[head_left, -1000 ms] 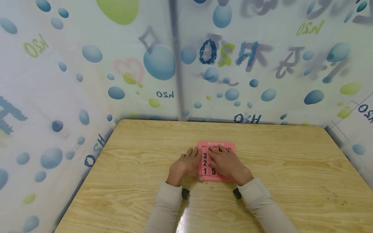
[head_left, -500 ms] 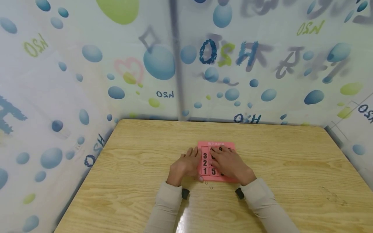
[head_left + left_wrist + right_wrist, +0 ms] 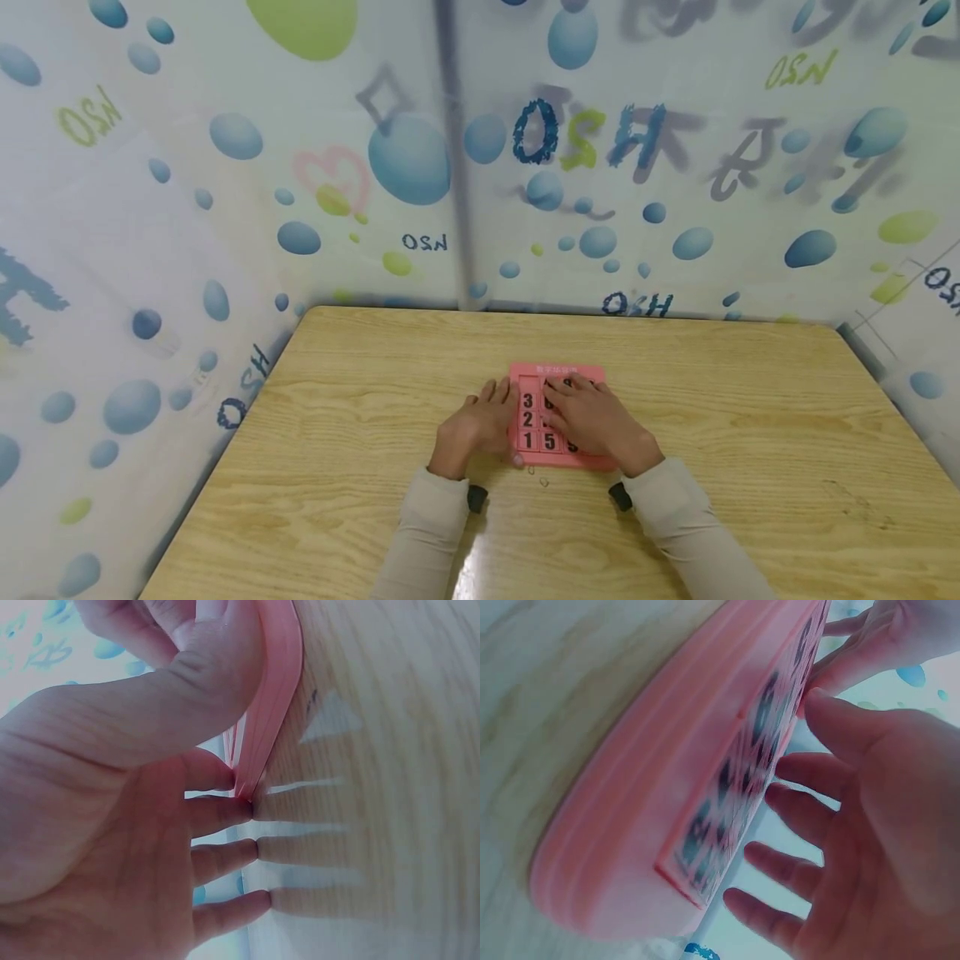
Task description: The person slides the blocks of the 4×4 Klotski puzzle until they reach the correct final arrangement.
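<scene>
A pink sliding number puzzle [image 3: 537,431] lies flat on the wood-grain desk [image 3: 360,400], between and partly under a person's two hands. The left hand [image 3: 480,422] is unclenched, laid along the puzzle's left side with its fingers extended and spread. In the left wrist view its index finger meets the pink side, the ring and little fingertips reach the desk, and the thumb overlaps the frame; how hard it presses cannot be told.

The right hand [image 3: 592,421] reaches across the tiles from the right, palm down, fingers loosely spread and slightly bent, grasping nothing. In the right wrist view the index and middle fingertips are at the tile faces; whether every fingertip touches cannot be told. The hand hides much of the right part of the board.

Tiles 3, 2 and 1 run down the left column from far to near, with 5 beside 1 and a partly covered 9 next to it. White characters mark the far rim. Behind the desk stands a wall [image 3: 330,100] printed with blue and green drops.
</scene>
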The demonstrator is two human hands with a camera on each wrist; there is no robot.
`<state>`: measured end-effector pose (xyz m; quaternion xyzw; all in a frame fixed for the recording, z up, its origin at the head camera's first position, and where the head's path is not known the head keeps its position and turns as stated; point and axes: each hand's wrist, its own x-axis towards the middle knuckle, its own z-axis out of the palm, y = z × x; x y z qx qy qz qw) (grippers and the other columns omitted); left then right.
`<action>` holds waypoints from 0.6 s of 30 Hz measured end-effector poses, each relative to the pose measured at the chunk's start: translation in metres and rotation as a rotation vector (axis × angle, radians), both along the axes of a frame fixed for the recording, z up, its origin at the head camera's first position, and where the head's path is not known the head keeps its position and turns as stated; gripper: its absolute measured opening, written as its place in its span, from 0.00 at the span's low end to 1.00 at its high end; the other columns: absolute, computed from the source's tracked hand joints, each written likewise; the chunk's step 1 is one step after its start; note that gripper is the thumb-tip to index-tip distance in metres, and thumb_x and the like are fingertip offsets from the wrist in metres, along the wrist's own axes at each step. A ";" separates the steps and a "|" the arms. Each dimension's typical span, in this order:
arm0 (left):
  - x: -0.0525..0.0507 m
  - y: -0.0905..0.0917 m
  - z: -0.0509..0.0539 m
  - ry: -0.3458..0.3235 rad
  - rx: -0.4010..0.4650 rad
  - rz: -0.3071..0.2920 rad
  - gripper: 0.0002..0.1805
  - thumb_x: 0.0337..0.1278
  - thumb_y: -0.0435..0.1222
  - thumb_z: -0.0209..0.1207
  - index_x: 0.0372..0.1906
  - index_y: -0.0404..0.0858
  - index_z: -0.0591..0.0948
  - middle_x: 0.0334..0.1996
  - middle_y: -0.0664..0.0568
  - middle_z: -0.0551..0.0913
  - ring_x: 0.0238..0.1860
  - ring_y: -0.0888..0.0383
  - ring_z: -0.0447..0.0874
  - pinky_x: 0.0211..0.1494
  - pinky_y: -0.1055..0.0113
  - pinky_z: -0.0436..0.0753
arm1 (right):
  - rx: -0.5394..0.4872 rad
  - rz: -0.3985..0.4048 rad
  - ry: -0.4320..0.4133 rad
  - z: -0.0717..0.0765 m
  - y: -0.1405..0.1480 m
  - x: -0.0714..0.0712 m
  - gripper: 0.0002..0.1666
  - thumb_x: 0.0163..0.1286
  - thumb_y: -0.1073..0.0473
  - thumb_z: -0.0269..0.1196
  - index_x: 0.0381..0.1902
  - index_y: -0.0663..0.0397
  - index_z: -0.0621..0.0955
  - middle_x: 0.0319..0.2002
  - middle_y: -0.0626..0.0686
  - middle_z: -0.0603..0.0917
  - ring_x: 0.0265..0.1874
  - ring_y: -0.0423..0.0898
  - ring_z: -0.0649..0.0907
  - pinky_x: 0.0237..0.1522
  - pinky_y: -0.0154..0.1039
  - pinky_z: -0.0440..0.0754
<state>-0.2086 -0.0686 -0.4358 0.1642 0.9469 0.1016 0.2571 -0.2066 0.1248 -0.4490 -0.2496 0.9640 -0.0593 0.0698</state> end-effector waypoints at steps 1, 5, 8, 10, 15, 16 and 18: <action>0.000 0.000 0.000 0.000 -0.001 0.000 0.65 0.45 0.53 0.73 0.80 0.40 0.45 0.81 0.48 0.41 0.81 0.49 0.37 0.80 0.51 0.50 | -0.003 0.007 0.002 0.001 -0.001 0.001 0.31 0.77 0.45 0.53 0.73 0.52 0.69 0.73 0.55 0.68 0.73 0.62 0.65 0.68 0.66 0.64; 0.000 0.000 -0.001 -0.007 0.002 0.005 0.64 0.45 0.53 0.73 0.81 0.41 0.45 0.81 0.49 0.41 0.81 0.50 0.36 0.80 0.51 0.49 | -0.020 0.041 0.004 0.003 -0.005 0.006 0.31 0.77 0.46 0.54 0.73 0.53 0.70 0.73 0.56 0.68 0.73 0.62 0.64 0.69 0.65 0.63; 0.000 -0.001 -0.001 -0.006 0.003 0.002 0.64 0.45 0.53 0.73 0.81 0.41 0.46 0.81 0.49 0.42 0.81 0.49 0.37 0.80 0.51 0.49 | -0.009 0.062 0.001 0.004 -0.009 0.009 0.31 0.77 0.46 0.53 0.72 0.52 0.70 0.73 0.54 0.68 0.73 0.61 0.64 0.70 0.64 0.62; 0.000 -0.001 -0.001 0.000 -0.001 -0.005 0.64 0.45 0.54 0.73 0.80 0.41 0.46 0.81 0.48 0.42 0.81 0.49 0.37 0.80 0.51 0.50 | -0.001 0.078 0.000 0.004 -0.012 0.012 0.30 0.77 0.46 0.53 0.72 0.52 0.71 0.72 0.54 0.69 0.73 0.62 0.63 0.70 0.64 0.63; 0.000 -0.001 0.000 0.015 -0.007 -0.019 0.64 0.45 0.54 0.73 0.80 0.40 0.47 0.81 0.47 0.44 0.80 0.48 0.39 0.79 0.50 0.52 | 0.021 0.080 -0.009 0.003 -0.019 0.016 0.30 0.77 0.44 0.53 0.71 0.49 0.72 0.72 0.51 0.70 0.74 0.59 0.63 0.69 0.65 0.64; 0.000 -0.001 0.000 0.017 -0.006 -0.021 0.64 0.45 0.54 0.73 0.80 0.40 0.47 0.81 0.47 0.44 0.80 0.48 0.39 0.79 0.50 0.52 | 0.029 0.077 -0.008 0.003 -0.020 0.016 0.30 0.77 0.43 0.53 0.71 0.48 0.72 0.72 0.50 0.70 0.74 0.58 0.63 0.69 0.65 0.64; 0.000 -0.001 0.000 0.017 -0.007 -0.023 0.64 0.45 0.55 0.73 0.80 0.40 0.47 0.81 0.47 0.44 0.80 0.48 0.38 0.79 0.49 0.51 | 0.042 0.075 -0.002 0.002 -0.021 0.016 0.30 0.77 0.43 0.53 0.71 0.48 0.72 0.72 0.50 0.70 0.74 0.58 0.63 0.68 0.65 0.64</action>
